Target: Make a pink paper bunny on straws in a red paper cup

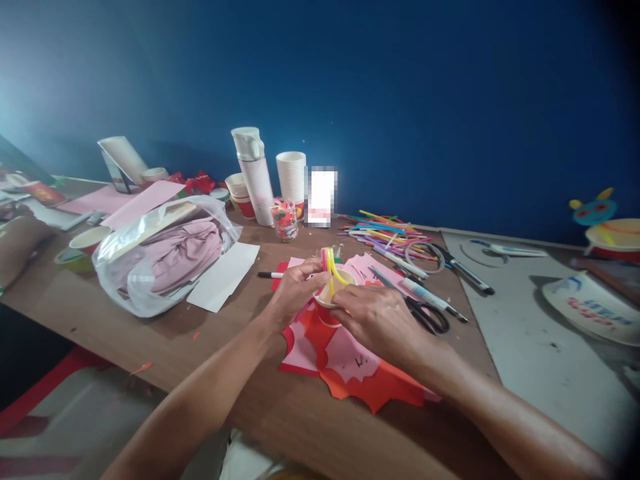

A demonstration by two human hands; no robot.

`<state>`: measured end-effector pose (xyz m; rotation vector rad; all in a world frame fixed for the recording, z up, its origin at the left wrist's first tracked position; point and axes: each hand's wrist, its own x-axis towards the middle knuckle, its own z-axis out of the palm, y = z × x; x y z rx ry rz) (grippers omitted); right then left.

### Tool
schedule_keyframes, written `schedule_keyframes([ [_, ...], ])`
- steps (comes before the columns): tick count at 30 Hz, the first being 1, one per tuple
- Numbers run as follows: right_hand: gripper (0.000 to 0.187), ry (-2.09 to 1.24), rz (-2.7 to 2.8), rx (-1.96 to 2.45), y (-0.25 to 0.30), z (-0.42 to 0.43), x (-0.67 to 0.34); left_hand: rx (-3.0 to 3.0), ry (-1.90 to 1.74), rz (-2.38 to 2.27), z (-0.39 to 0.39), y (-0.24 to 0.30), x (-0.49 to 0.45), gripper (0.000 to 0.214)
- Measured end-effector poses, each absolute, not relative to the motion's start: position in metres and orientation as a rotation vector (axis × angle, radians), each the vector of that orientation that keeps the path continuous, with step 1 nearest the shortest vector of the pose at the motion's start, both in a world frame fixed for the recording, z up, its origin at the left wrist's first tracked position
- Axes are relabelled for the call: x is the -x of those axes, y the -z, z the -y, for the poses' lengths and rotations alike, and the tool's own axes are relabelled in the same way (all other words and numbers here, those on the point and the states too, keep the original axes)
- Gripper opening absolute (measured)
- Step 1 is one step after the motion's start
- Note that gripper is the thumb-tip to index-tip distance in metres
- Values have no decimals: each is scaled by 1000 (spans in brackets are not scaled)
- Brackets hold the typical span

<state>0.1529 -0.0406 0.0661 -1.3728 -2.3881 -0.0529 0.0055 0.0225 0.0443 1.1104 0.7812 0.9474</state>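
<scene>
A small paper cup (327, 315) with a red lower part is between my hands, above cut pink and orange paper. Thin bent yellow and pink craft strips (331, 267) rise from its mouth. My left hand (299, 288) is closed at the cup's left side, with thumb and fingertips at the strips. My right hand (380, 313) is closed on the cup's right rim, its fingers curled by the lower end of a yellow strip. Spiky-edged orange paper (370, 393) and pink paper (350, 357) lie beneath. Black-handled scissors (430, 317) rest right of my right hand.
Many coloured strips (385, 230), a cutter (467, 273) and a tape ring (425, 258) lie at right. Behind stand a bottle (256, 180), stacked cups (291, 177) and a lit phone (321, 195). A plastic bag (150, 287) sits left. Another person's arm (23, 243) shows far left.
</scene>
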Motion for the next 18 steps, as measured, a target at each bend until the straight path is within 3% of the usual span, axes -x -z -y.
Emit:
schedule_keyframes([
  [5,16,-439,2161,1255,-79,33,-171,-1258,-886,-778,-29,-42,-1,33],
  [13,20,-667,1988,1484,-79,10,-209,-1348,-888,-802,-37,-32,4,28],
  [18,49,-779,2212,1389,-78,13,-206,-1368,-816,-797,-35,-39,8,31],
])
